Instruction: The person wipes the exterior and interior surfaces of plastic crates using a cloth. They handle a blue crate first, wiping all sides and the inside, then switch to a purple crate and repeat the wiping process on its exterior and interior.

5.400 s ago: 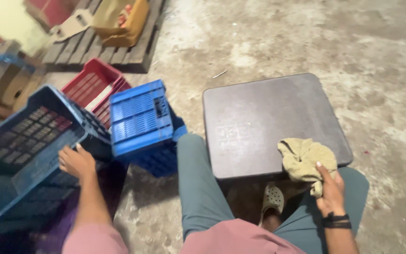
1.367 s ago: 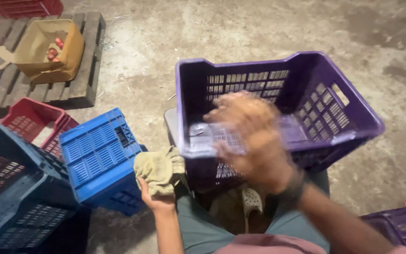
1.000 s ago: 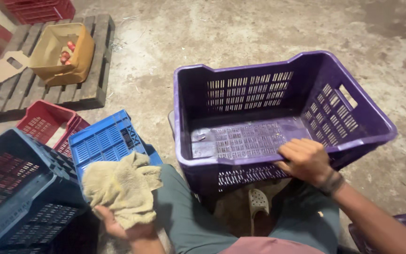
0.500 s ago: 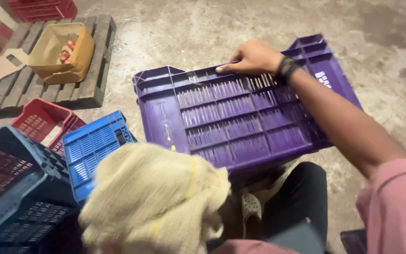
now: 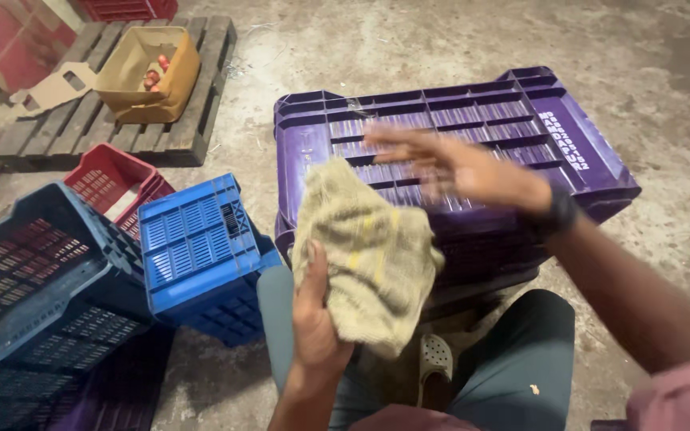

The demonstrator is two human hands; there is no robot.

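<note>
So my left grip [image 5: 313, 319] holds the cloth [image 5: 365, 247] near the upturned purple crate [image 5: 513, 120]; my right hand [image 5: 449, 164] hovers open, blurred, over it. Wiping looks barely begun.

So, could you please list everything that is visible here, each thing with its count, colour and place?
crate: one, purple, upside down, centre
cloth: one, beige, before the purple crate
small crate: one, bright blue, left of the cloth
big crate: one, dark blue, far left
red crate: one, behind the blue ones
pallet: one, wooden, top left
cardboard box: one, brown, on the pallet
left hand: holds the cloth
right hand: open, blurred, over the purple crate
</note>
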